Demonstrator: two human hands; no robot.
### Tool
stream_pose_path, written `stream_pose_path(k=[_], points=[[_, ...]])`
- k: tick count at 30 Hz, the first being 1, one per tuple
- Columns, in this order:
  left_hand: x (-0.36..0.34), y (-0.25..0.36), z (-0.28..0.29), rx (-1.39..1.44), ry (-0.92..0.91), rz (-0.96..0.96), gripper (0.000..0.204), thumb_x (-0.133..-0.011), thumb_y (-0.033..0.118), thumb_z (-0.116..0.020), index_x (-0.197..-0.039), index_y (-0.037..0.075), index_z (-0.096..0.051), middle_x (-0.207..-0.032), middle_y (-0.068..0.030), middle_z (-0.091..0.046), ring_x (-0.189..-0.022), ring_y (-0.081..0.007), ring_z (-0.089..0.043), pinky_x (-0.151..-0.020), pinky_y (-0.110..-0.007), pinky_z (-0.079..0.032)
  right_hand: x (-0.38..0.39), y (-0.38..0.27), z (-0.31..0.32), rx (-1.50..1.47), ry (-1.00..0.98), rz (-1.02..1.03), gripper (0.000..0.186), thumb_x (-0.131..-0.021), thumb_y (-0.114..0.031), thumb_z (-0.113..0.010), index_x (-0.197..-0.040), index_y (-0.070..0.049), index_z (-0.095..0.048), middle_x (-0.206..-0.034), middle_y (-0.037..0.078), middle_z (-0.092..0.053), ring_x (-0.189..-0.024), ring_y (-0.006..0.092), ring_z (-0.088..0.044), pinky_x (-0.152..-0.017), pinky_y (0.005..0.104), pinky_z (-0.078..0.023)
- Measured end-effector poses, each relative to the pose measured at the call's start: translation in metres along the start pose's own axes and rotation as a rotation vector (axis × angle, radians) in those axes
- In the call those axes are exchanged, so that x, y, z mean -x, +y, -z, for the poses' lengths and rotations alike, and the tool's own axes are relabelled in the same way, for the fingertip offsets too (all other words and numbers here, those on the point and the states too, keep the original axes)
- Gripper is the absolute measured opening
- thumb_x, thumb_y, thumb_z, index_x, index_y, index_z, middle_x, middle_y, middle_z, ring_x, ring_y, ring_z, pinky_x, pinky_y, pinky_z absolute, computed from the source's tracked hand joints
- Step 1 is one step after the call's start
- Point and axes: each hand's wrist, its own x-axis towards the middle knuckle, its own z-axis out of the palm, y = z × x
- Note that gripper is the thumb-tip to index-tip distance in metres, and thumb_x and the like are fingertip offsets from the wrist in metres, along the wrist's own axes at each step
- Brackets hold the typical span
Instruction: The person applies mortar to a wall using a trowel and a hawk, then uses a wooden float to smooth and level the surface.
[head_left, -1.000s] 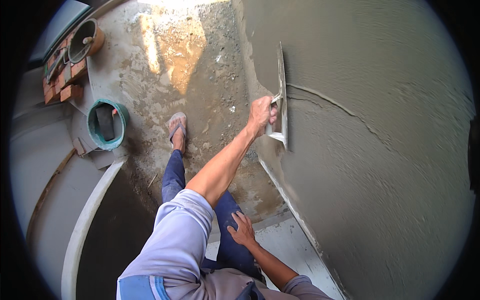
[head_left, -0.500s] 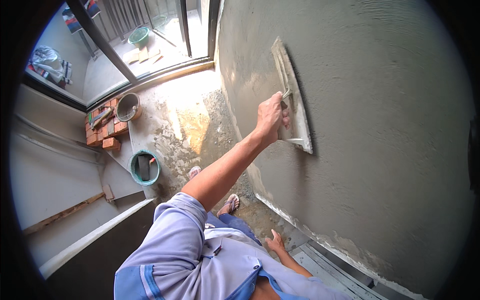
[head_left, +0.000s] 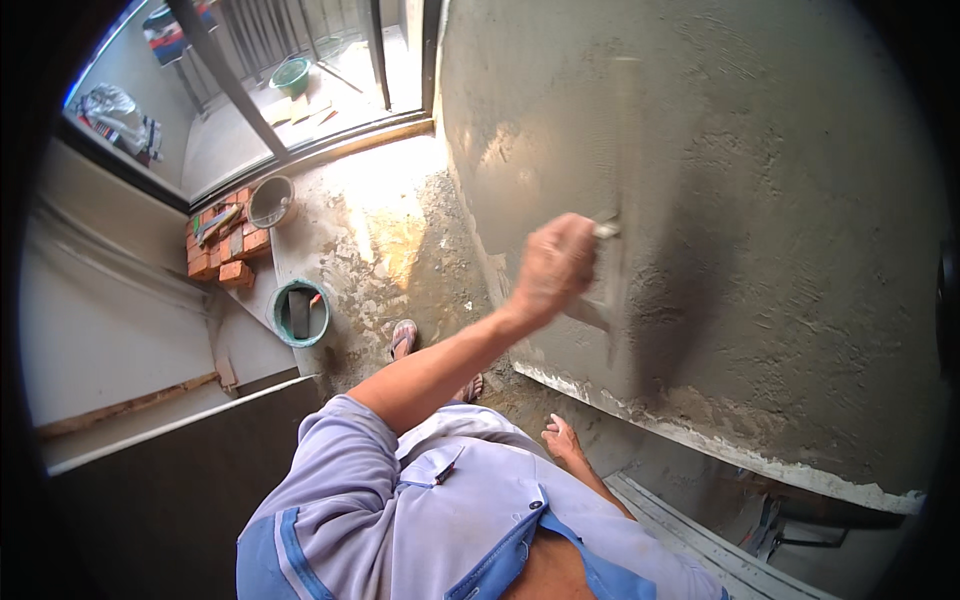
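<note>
My left hand (head_left: 555,265) is closed on the handle of a flat metal plastering trowel (head_left: 612,280), which is smeared by motion against the grey, wet-looking plastered wall (head_left: 810,230). The blade stands roughly upright in the picture, with a dark shadow to its right. Lower down, beside the wall's white, ragged bottom edge, my right hand (head_left: 560,437) hangs with fingers apart and nothing in it. My sandalled feet (head_left: 403,338) stand on the stained, gritty floor (head_left: 380,240), partly hidden by my arm and shirt.
At the left lie stacked red bricks (head_left: 236,273) with tools on top, a brown bucket (head_left: 272,182) and a teal bucket (head_left: 320,335). A glass sliding door (head_left: 272,140) opens onto a railed balcony with a green tub (head_left: 291,75). A dark low partition (head_left: 150,500) has a white top edge.
My view has lifted toward the door and balcony. My left hand and trowel have moved rightward along the wall since half a second ago, the blade turning more upright.
</note>
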Motion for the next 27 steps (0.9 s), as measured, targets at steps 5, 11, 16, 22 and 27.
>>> stream_pose_path(k=[5,11,16,22,27], points=[[-0.019,-0.132,0.173,0.214,0.572,0.401,0.054,-0.093,0.062,-0.051,-0.084,0.009,-0.049,-0.060,0.0018,-0.040,-0.048,-0.0113,-0.043,-0.046,-0.029,-0.043,0.042,0.042,-0.025,-0.038,-0.025,-0.081,0.059,-0.081,-0.031,-0.065,-0.134,-0.008,-0.055,-0.114,0.016,-0.068,-0.104,0.0284,-0.066,-0.091,0.0364,-0.050],[-0.040,-0.212,0.112,0.199,0.364,0.552,0.058,-0.091,0.067,-0.046,-0.088,0.009,-0.048,-0.066,0.0009,-0.041,-0.053,-0.0114,-0.043,-0.051,-0.032,-0.046,0.102,0.159,-0.137,-0.098,0.107,-0.244,0.058,-0.081,-0.030,-0.066,-0.134,-0.009,-0.056,-0.106,0.014,-0.069,-0.096,0.0244,-0.067,-0.082,0.0349,-0.054],[-0.066,-0.111,0.048,0.063,0.319,0.282,0.054,-0.093,0.061,-0.051,-0.081,0.008,-0.046,-0.061,0.0001,-0.043,-0.048,-0.0110,-0.044,-0.044,-0.029,-0.044,0.112,0.069,-0.093,-0.156,0.088,-0.282,0.058,-0.082,-0.027,-0.065,-0.136,-0.009,-0.053,-0.104,0.012,-0.069,-0.092,0.0228,-0.067,-0.075,0.0336,-0.054],[-0.068,0.027,-0.051,-0.205,0.092,-0.071,0.054,-0.091,0.058,-0.059,-0.082,0.005,-0.049,-0.061,-0.0003,-0.045,-0.051,-0.0113,-0.048,-0.045,-0.033,-0.044,0.105,0.039,-0.060,-0.196,0.114,-0.187,0.059,-0.083,-0.024,-0.065,-0.139,-0.009,-0.050,-0.100,0.010,-0.068,-0.087,0.0207,-0.067,-0.068,0.0320,-0.055],[0.003,0.025,-0.123,-0.620,-0.072,-0.443,0.059,-0.088,0.059,-0.060,-0.086,0.001,-0.048,-0.062,-0.0069,-0.048,-0.053,-0.0168,-0.051,-0.046,-0.035,-0.043,0.096,0.044,-0.036,-0.207,0.070,-0.072,0.060,-0.084,-0.021,-0.064,-0.141,-0.009,-0.047,-0.098,0.009,-0.067,-0.083,0.0190,-0.067,-0.062,0.0307,-0.055]])
